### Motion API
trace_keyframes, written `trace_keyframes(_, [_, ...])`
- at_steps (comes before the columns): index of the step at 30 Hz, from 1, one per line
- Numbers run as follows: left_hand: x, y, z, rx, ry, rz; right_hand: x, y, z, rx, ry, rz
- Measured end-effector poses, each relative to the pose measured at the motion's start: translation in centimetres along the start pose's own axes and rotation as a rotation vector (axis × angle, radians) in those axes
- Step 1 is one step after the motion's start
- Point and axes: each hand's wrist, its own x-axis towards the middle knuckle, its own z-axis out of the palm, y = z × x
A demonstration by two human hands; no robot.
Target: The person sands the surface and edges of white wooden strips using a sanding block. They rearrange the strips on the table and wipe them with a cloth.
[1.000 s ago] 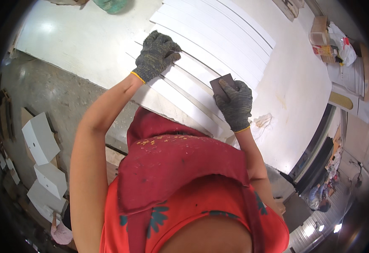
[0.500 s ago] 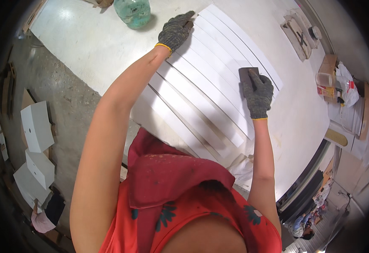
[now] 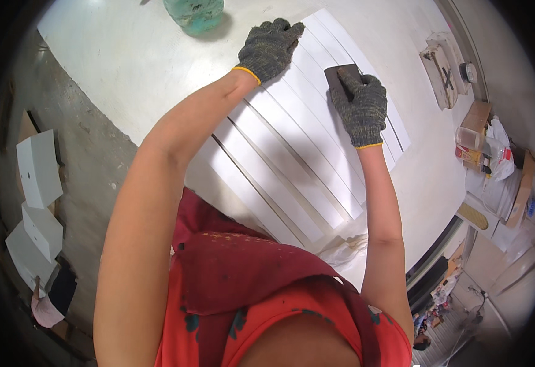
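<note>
Moved farther from me, the dark block (image 3: 333,76) is pinched in my right hand (image 3: 363,111), over white strips (image 3: 310,126) on the table (image 3: 105,73); I can't tell whether my left hand (image 3: 269,51) grips.

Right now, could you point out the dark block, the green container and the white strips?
Dark block (image 3: 334,79): head view, on the uncovered left part of its flat face.
Green container (image 3: 196,14): head view, on its side wall.
White strips (image 3: 314,138): head view, on one strip's flat face.

I see the right hand (image 3: 363,111) holding a dark block (image 3: 341,74) over white strips (image 3: 304,122); the left hand (image 3: 270,50) lies at their far ends.
</note>
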Motion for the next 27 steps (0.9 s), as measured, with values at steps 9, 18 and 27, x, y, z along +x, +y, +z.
trace_keyframes(9, [-0.1,0.0,0.1,0.033,0.031,-0.003,-0.1,-0.1,-0.6,-0.08,0.044,-0.069])
trace_keyframes(18, [-0.1,-0.2,-0.1,0.05,0.021,-0.002,2.1,-1.4,-0.5,-0.01,0.088,-0.137])
trace_keyframes(27, [-0.1,-0.2,-0.3,-0.115,0.072,-0.078,2.1,-0.6,-0.5,-0.061,0.11,-0.205])
